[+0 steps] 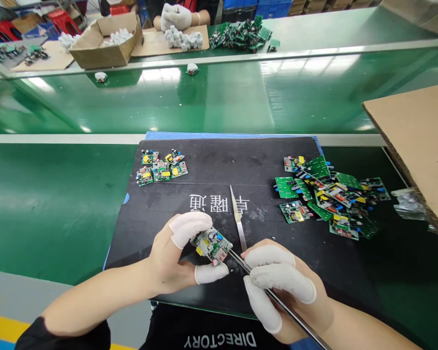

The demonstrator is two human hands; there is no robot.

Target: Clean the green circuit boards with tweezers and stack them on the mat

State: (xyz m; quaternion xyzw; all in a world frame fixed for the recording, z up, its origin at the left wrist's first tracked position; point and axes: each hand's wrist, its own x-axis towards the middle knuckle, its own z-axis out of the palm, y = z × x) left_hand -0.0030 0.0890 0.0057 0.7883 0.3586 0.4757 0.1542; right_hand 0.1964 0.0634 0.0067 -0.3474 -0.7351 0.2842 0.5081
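Between the thumb and fingers of my left hand [178, 257] is a small circuit board [212, 245], tilted, with yellow, blue and silver parts on top. My right hand [281, 287] is closed round a pair of long metal tweezers [295, 318], whose tip meets the board's right edge. White finger cots cover several fingertips of both hands. A thin pointed blade [238, 218] lies on the black mat [211, 170], just beyond my right hand. Several boards [161, 171] sit in a group at the mat's far left. A larger pile of boards [332, 194] lies on the right.
A cardboard piece [419, 146] juts in at the right, beside a clear plastic bag [409, 204]. Behind the mat runs a green conveyor [222, 97] with small white-topped pieces. Across it, a co-worker's gloved hands [175, 17] are near a cardboard box [102, 53] and heaped boards [241, 35].
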